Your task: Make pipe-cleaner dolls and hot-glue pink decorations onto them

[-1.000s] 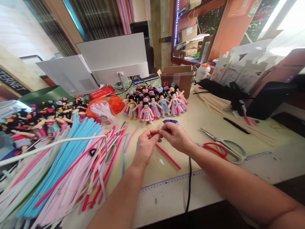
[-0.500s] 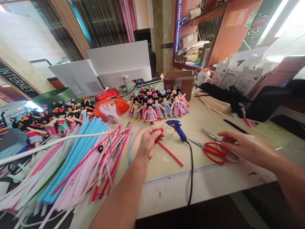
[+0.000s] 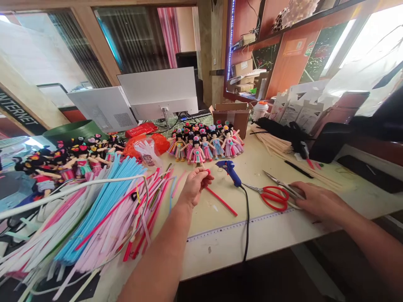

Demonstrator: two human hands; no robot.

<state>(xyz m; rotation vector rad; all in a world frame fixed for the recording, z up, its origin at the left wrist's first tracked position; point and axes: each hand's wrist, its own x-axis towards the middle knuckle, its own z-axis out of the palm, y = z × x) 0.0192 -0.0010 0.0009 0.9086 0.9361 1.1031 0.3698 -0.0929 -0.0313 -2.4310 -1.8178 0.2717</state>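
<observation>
My left hand (image 3: pixel 195 184) is closed in a pinch on the curled end of a red pipe cleaner (image 3: pixel 220 200), whose straight part runs down to the right on the table. My right hand (image 3: pixel 315 199) lies over the far handle of a second, pale pair of scissors (image 3: pixel 288 186), fingers curled onto it. The red-handled scissors (image 3: pixel 272 197) lie just left of that hand. A blue glue gun (image 3: pixel 231 171) rests between my hands, its black cord (image 3: pixel 245 226) running to the table's front edge.
A big pile of blue, pink and red pipe cleaners (image 3: pixel 103 209) covers the left. Finished small dolls (image 3: pixel 204 144) stand at the back, more dolls (image 3: pixel 69 159) lie far left. Two monitors (image 3: pixel 160 90), a cardboard box (image 3: pixel 231 115), and wooden sticks (image 3: pixel 283 147) are behind.
My right hand left the red pipe cleaner, swung right and came down on the scissors. The left hand kept its pinch. The glue gun came into sight.
</observation>
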